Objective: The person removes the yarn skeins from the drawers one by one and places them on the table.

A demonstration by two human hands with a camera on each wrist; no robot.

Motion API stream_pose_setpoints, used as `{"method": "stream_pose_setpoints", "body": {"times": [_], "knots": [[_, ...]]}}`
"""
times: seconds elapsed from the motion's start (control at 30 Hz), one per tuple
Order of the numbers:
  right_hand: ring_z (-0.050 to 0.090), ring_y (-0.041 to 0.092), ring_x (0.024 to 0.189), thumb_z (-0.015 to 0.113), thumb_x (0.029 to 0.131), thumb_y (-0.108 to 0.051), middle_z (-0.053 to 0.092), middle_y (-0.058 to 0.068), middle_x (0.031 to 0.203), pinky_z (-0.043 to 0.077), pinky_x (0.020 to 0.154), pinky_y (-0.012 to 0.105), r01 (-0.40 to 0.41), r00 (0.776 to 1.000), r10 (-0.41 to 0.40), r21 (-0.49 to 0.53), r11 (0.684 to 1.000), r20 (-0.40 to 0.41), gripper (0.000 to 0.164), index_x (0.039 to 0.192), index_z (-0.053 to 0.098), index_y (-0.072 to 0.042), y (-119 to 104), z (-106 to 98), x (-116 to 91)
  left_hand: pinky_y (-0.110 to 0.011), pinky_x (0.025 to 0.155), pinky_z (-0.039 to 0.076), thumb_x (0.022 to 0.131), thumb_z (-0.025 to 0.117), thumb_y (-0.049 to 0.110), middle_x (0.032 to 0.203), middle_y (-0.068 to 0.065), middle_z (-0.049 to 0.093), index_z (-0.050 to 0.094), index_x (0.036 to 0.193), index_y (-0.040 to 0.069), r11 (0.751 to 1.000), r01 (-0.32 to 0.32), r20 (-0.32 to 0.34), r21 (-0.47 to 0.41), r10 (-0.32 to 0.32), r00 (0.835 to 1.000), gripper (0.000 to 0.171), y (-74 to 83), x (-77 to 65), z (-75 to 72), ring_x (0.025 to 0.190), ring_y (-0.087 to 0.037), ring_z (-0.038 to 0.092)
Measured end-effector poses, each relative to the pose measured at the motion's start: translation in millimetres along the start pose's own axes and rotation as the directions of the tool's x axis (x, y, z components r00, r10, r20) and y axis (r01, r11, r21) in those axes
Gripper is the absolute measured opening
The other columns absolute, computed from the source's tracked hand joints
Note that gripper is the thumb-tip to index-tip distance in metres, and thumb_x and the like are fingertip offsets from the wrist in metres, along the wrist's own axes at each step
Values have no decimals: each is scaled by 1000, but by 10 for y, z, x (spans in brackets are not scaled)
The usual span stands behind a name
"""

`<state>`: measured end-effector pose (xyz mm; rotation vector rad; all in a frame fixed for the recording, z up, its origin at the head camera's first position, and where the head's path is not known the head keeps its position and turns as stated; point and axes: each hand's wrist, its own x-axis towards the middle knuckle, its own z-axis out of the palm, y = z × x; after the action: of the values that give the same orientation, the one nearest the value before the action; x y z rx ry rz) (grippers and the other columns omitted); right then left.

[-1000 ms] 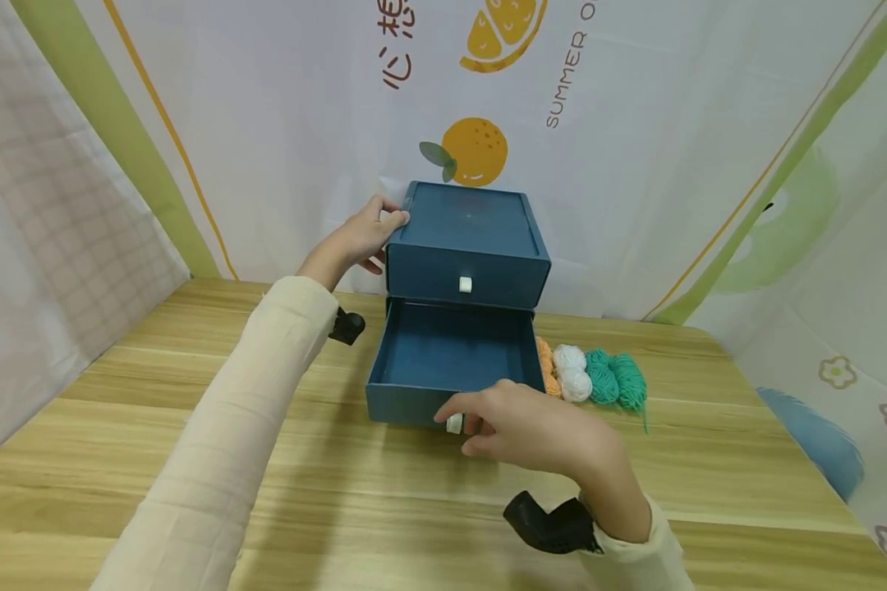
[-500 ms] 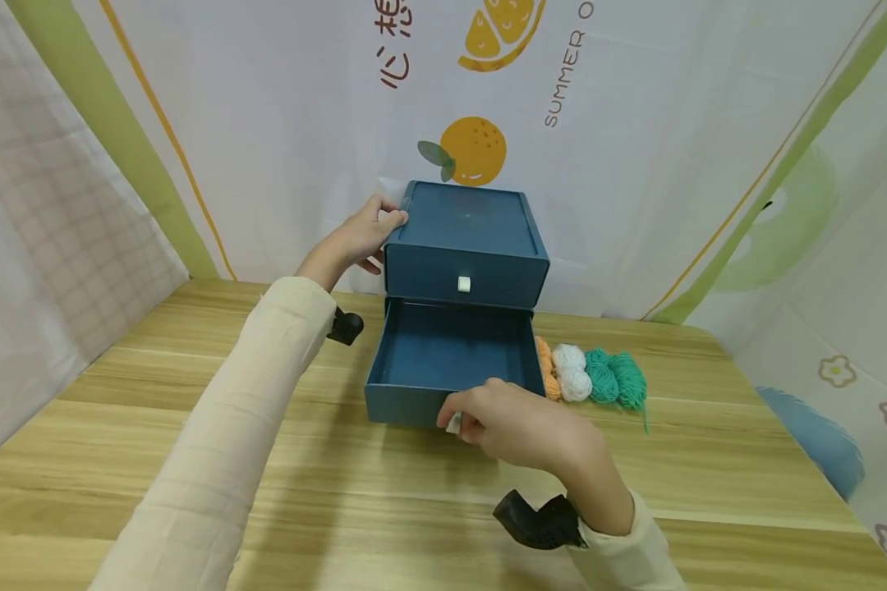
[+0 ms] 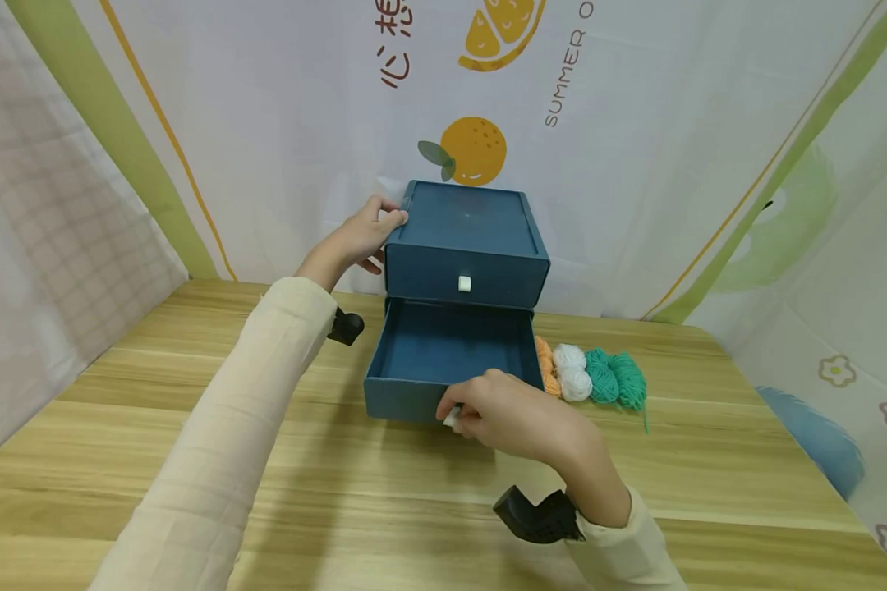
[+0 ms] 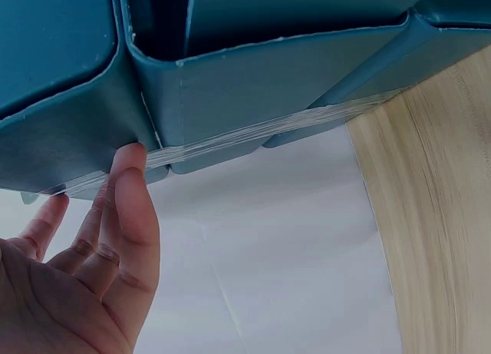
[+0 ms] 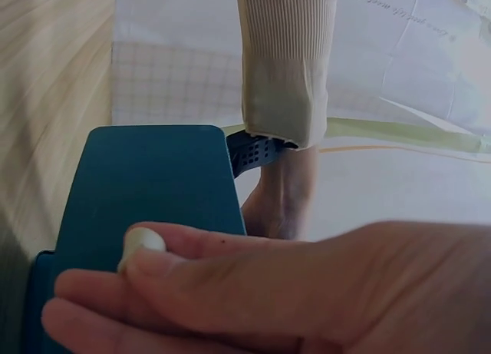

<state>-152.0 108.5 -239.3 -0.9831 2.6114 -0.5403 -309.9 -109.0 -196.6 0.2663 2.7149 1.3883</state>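
- Pinching the small white knob (image 5: pixel 144 239): right hand (image 3: pixel 517 414), thumb and finger closed on it.
- Lower drawer (image 3: pixel 399 400): stands extended from the blue cabinet (image 3: pixel 466 217) on the worktop (image 3: pixel 710 427); shallow, rectangular, smooth, apparently plastic. Probably light and stiff; the knob is the likeliest hold.
- Left hand (image 3: pixel 360 234): fingers loosely bent, touching the cabinet's upper left edge, lifting nothing.
- Cabinet: boxy, round-cornered, likely light enough to need steadying; wrinkled clear tape (image 4: pixel 261 131) along one side, perhaps slick.
- Yarn (image 3: pixel 572 373): orange, white and green bundles, fibrous, presumably soft; just right of the drawer.
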Motion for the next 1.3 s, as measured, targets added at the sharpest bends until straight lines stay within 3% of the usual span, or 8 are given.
{"method": "stream_pose_setpoints", "body": {"times": [0.27, 0.73, 1.1, 1.3], "knots": [[54, 4, 62, 54, 92, -5, 67, -4, 82, 46, 58, 20, 10, 1000, -10, 41, 999, -15, 19, 104, 68, -10, 82, -11, 46, -40, 73, 53, 99, 30, 43, 129, -20, 48, 23, 138, 15, 1000, -1, 2, 0, 1, 1000, 48, -1, 6, -3, 87, -32, 59], [58, 3, 67, 53, 93, -6, 69, -3, 82, 47, 58, 21, -17, 999, 19, 38, 999, -44, 20, 109, 66, -9, 154, 5, 113, -40, 73, 53, 99, 30, 42, 129, -20, 48, 23, 138, 15, 1000, -1, 5, -5, 1, 1000, 48, 6, 13, 1, 89, -34, 59], [61, 4, 71, 57, 91, -5, 69, -3, 81, 49, 62, 18, 0, 993, 6, 52, 999, -121, 20, 109, 65, -7, 286, 15, 201, -41, 74, 52, 99, 29, 42, 128, -21, 47, 22, 139, 14, 1000, -2, 11, -3, 2, 1000, 49, -1, 25, 0, 87, -32, 59], [62, 6, 70, 55, 91, -1, 69, 1, 83, 50, 62, 17, 52, 979, -42, 49, 997, -197, 20, 109, 64, -4, 386, 45, 269, -41, 75, 52, 100, 29, 42, 128, -21, 48, 22, 139, 14, 1000, 0, 10, -1, 0, 1000, 49, 8, 26, 7, 86, -32, 59]]}}
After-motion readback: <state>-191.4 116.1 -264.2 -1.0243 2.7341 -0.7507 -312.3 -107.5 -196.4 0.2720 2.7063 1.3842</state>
